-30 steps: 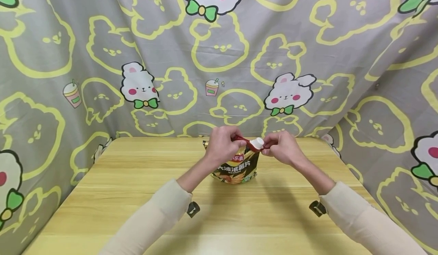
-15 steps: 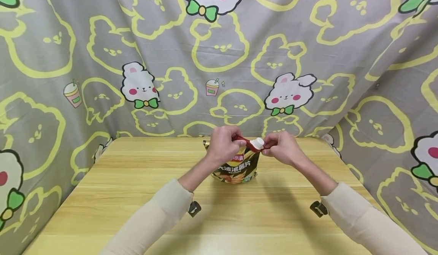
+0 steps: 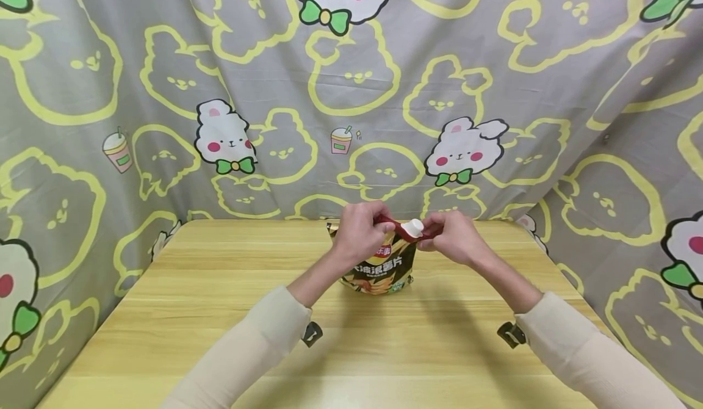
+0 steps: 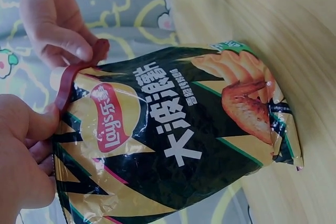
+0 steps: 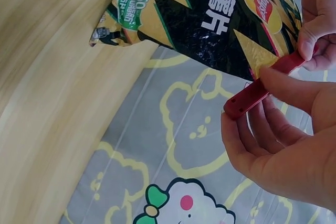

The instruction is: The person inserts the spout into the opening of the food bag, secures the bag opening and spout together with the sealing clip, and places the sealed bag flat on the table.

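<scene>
A black and gold Lay's potato chip bag (image 3: 384, 268) stands upright on the table. Along its top edge lies a dark red bag clip (image 5: 249, 99) with a white spout cap (image 3: 414, 227) on it. My left hand (image 3: 359, 232) pinches the clip and the bag's top edge toward the left corner, thumb in front. At the clip's right end, my right hand (image 3: 453, 235) holds it between thumb and fingers; in the right wrist view the fingers lie under the red bar. From the head view, my left hand hides the bag's upper left part.
The wooden table (image 3: 219, 311) extends to both sides and in front of the bag. Behind and beside it hangs a grey curtain (image 3: 351, 91) with cartoon prints. A black wrist device (image 3: 312, 334) is strapped near each sleeve cuff.
My right thumb and fingers have shifted on the clip's right end, so more of the red bar shows there. My left hand and the bag are nearly unmoved.
</scene>
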Tool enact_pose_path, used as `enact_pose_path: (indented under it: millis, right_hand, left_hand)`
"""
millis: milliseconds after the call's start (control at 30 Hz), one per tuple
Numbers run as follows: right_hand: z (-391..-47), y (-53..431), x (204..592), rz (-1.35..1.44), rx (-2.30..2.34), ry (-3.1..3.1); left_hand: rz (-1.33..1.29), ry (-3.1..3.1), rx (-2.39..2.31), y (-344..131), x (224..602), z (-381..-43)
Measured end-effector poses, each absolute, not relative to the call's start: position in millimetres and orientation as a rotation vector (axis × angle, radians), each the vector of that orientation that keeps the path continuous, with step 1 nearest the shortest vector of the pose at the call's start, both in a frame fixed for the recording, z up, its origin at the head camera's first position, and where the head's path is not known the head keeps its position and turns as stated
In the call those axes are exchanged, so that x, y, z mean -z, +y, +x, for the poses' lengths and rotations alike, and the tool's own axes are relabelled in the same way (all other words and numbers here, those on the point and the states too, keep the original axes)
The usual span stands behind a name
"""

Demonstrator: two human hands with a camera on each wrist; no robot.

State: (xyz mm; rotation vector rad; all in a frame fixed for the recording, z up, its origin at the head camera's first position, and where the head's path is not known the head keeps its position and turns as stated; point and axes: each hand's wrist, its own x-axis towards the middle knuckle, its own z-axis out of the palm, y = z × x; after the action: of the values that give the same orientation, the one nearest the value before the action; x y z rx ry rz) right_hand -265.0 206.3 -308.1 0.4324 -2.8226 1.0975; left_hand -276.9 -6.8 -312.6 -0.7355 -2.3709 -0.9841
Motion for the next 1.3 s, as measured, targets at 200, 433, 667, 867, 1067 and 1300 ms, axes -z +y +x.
enact_pose_path:
  millis: [200, 433, 667, 867, 1067, 1300]
  right_hand:
    - [-265.5, 198.2, 307.6, 0.465, -1.094, -2.836]
    - [-267.2, 190.3, 308.8, 0.451, -1.126, -2.788]
    - [-267.7, 185.1, 308.6, 0.338, -1.178, -2.773]
    - [-267.9, 183.2, 307.4, 0.285, -1.18, -2.766]
    - [-269.5, 184.6, 306.7, 0.385, -1.148, -2.782]
    - [-268.2, 187.9, 304.8, 0.437, -1.148, -2.815]
  left_hand:
    - [-0.743, -2.372, 0.975, -7.4, 312.1, -276.1]
    - [-0.74, -2.378, 0.969, -7.5, 311.7, -276.2]
    - [-0.755, -2.36, 0.968, -7.1, 312.7, -275.1]
    - [-0.764, -2.359, 0.963, -7.5, 313.2, -275.3]
    - [-0.765, -2.366, 0.972, -10.2, 313.9, -276.8]
    - [-0.803, -2.402, 0.989, -13.4, 311.1, -274.8]
